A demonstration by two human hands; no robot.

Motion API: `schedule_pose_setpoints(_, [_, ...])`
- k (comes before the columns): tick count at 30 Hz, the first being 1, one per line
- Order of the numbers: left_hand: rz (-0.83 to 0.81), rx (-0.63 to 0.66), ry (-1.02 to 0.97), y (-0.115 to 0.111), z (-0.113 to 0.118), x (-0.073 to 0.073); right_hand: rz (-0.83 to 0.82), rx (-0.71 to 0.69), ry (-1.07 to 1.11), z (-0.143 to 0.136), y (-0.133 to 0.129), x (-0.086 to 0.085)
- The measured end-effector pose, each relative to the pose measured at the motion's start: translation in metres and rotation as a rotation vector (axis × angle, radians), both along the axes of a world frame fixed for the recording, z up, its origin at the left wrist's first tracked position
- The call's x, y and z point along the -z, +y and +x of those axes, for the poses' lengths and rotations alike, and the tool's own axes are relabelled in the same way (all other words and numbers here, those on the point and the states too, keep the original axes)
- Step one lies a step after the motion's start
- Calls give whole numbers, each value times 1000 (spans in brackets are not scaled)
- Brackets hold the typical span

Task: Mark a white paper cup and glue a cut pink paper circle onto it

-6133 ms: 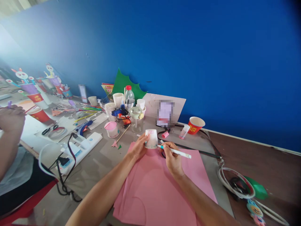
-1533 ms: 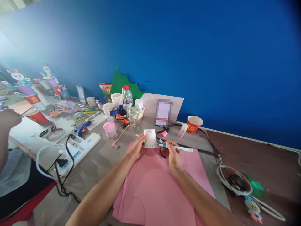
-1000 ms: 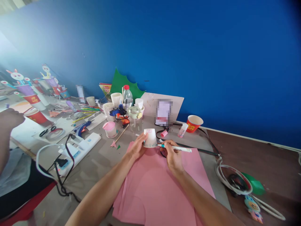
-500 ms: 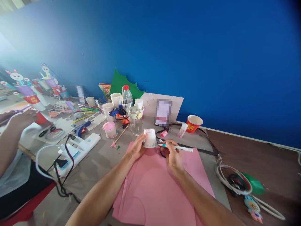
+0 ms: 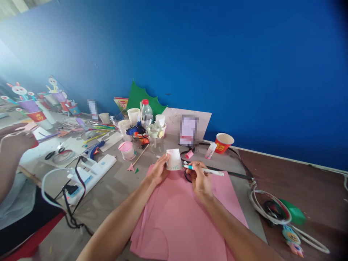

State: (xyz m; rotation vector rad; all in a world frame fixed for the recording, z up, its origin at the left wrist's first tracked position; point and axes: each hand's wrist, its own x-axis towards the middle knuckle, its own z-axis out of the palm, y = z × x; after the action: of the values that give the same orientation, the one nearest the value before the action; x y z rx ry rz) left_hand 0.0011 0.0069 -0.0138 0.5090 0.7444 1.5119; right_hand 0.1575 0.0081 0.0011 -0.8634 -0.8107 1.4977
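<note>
My left hand [image 5: 160, 170] is closed on a white paper cup [image 5: 174, 160], held upside down above pink paper sheets [image 5: 187, 217]. Green marks run along the cup's lower band, and a small pink drawing shows near its top. Between the fingers of my right hand [image 5: 200, 179] is a white marker [image 5: 213, 172] with a teal collar. Its tip points left, just beside the cup's right edge; a small gap seems to separate them. A black ring-shaped thing [image 5: 187, 177] shows by my right fingers, partly hidden.
Behind the cup stand a glass jar [image 5: 156, 139], a bottle [image 5: 146, 112] and a pink-topped cup [image 5: 127, 150]. A red paper cup [image 5: 224, 143] and a glue stick [image 5: 210, 150] are to the right. At left lie a power strip [image 5: 92, 177] and another person's hand [image 5: 20, 141].
The white cup has turned slightly in my left hand, so its pink drawing sits further left. The marker tip has come a little away from it. The other person's hand moved left.
</note>
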Motion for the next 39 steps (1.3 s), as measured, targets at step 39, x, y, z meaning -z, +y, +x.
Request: schedule_pose_setpoints(39, [-3,-12,119,-6,11,-22,324,-81,-334,1,-14,-7])
